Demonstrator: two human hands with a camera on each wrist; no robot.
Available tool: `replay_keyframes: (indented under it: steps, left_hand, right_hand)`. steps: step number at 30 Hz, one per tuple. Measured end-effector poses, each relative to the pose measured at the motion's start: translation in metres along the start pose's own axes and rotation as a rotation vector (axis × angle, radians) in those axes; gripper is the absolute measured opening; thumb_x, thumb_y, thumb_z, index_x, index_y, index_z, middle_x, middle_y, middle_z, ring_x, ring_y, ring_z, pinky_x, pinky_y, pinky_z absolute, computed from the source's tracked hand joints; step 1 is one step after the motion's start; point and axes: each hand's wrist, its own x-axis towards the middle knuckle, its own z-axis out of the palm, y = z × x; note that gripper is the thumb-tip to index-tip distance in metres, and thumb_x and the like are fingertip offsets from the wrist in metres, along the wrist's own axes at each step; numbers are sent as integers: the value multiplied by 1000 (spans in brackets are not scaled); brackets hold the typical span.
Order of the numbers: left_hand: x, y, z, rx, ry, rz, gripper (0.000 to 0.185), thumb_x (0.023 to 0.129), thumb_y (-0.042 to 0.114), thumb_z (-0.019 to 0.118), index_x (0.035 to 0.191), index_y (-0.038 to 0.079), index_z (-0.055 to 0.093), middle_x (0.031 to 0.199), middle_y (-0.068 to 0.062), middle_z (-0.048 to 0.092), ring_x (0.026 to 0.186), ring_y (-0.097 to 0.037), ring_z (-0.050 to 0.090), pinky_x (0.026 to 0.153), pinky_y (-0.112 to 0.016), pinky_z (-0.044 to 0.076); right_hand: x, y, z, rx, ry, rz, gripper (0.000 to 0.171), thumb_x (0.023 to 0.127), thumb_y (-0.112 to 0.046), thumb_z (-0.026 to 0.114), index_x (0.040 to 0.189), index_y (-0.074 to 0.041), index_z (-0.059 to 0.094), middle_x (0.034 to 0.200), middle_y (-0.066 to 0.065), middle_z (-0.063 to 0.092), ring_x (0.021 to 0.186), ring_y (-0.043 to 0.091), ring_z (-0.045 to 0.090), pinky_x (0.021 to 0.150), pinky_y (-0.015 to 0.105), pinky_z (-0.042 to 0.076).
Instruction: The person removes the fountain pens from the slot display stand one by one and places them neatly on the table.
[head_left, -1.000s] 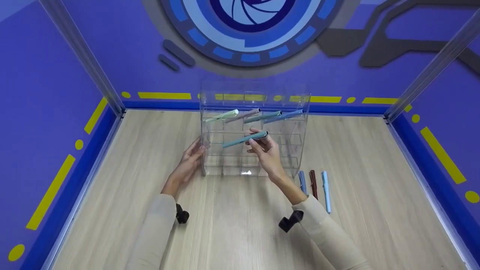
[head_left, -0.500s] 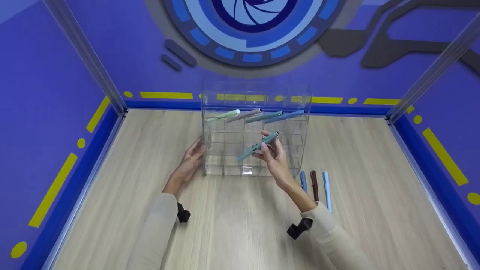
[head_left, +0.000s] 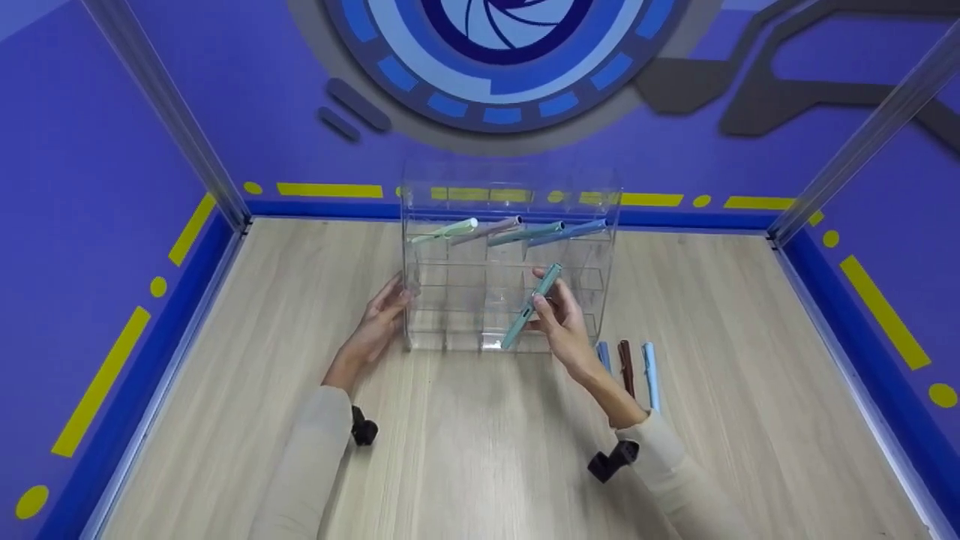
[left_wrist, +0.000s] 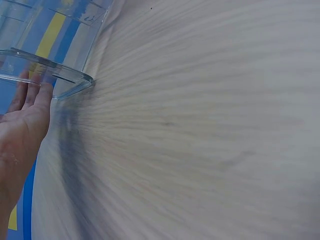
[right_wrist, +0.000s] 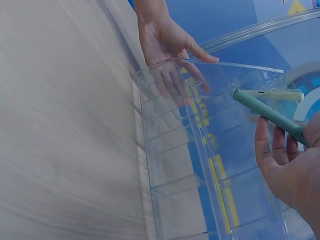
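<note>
A clear acrylic pen rack point(head_left: 465, 330) with several compartments stands at the back middle of the table. My right hand point(head_left: 564, 330) pinches a teal pen point(head_left: 519, 324) between thumb and fingers, tilted in front of the rack's lower right part. In the right wrist view the teal pen point(right_wrist: 267, 112) points away from the fingers, overlapping the rack. My left hand point(head_left: 377, 324) rests against the rack's left side with fingers fairly straight; the left wrist view shows its fingertips point(left_wrist: 45, 91) at the clear panel. Part of that hand shows through the plastic.
On the rack's upper row lie a pale green pen point(head_left: 448, 230), a mauve pen point(head_left: 487, 230), a teal-blue pen point(head_left: 527, 234) and a blue pen point(head_left: 570, 232). Right of the rack, a blue pen point(head_left: 603, 352), a brown pen point(head_left: 627, 366) and a light blue pen point(head_left: 651, 371) lie on the table.
My right hand has drawn the teal pen right and toward me, turning it from nearly level to steeply slanted. My left hand stays at the rack's side.
</note>
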Motion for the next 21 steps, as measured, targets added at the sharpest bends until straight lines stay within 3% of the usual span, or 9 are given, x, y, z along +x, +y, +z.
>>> replay_keyframes:
  steps: [10,16,21]
  left_hand:
    - [-1,2,0,34,18,-37,66,110,27,47,166,18,12,173,-8,7,159,-30,18,130,-46,20]
    - [0,3,1,14,9,-12,66,110,27,49,165,17,15,173,-9,11,158,-30,23,129,-47,23]
    - [-1,1,1,17,3,-10,66,110,28,49,165,17,14,172,-10,13,158,-31,23,129,-48,23]
  right_hand:
    - [-7,-1,-16,-99,18,48,52,107,-3,50,156,-1,34,109,9,55,95,10,62,86,40,62]
    - [-13,-6,-27,-104,26,65,59,105,0,52,159,-2,29,114,14,57,96,11,64,86,33,62]
    - [-18,-10,-37,-147,84,116,56,104,2,52,157,0,33,122,21,56,103,16,64,85,30,62]
